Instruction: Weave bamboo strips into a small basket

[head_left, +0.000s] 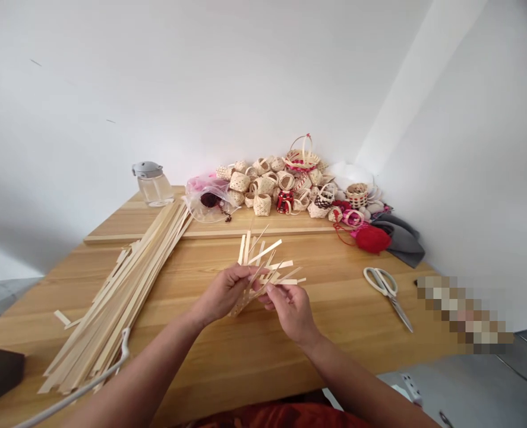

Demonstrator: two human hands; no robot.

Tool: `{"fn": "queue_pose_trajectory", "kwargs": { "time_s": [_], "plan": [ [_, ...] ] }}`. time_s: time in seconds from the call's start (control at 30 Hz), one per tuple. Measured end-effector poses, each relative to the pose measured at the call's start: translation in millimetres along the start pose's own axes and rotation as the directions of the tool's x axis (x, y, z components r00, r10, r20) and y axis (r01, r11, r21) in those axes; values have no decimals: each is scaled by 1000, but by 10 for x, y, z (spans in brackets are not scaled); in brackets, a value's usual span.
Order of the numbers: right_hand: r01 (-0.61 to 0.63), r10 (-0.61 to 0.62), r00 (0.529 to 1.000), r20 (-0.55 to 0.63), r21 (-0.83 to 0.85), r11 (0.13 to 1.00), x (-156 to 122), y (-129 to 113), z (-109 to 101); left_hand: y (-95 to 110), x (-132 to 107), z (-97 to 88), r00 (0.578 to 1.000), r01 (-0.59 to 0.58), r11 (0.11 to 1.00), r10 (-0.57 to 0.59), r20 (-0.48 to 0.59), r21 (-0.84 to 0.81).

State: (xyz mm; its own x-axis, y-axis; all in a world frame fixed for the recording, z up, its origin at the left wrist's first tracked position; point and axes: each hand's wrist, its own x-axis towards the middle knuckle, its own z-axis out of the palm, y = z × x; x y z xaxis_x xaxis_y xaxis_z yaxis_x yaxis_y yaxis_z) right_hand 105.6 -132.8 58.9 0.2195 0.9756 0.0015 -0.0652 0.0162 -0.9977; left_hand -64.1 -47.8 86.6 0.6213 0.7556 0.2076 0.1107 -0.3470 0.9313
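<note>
One part-woven piece (240, 308), its pale strip ends (263, 257) fanning up and away from me, sits over the middle of the table (334, 267). My left hand (221, 291) pinches it from the left, thumb against fingers; my right hand (293, 310) grips its other side (exactly which strip, I can't tell). Doing this well, I judge, means keeping the weave snug and bending each strip gently, lest it split. Beyond lie small baskets (262, 205); leftward, long strips (125, 303); rightward, scissors (381, 282).
</note>
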Motion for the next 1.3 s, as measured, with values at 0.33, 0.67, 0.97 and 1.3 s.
{"fn": "queue_pose_trajectory", "kwargs": {
  "time_s": [0.33,0.67,0.97,1.3],
  "plan": [
    [46,-48,998,-29,-61,997,-139,-237,-222,221,-73,323,998,-58,995,61,-29,78],
    [83,-72,993,95,-117,990,8,-197,-269,168,67,332,993,68,996,-73,-89,-53],
    [77,-41,972,229,-152,985,-80,-188,-318,32,-47,310,954,65,994,-35,-297,89],
    [409,-360,912,196,-496,766,-265,-91,-380,39,-69,99,871,-14,987,-67,-487,-162]
  ]
}}
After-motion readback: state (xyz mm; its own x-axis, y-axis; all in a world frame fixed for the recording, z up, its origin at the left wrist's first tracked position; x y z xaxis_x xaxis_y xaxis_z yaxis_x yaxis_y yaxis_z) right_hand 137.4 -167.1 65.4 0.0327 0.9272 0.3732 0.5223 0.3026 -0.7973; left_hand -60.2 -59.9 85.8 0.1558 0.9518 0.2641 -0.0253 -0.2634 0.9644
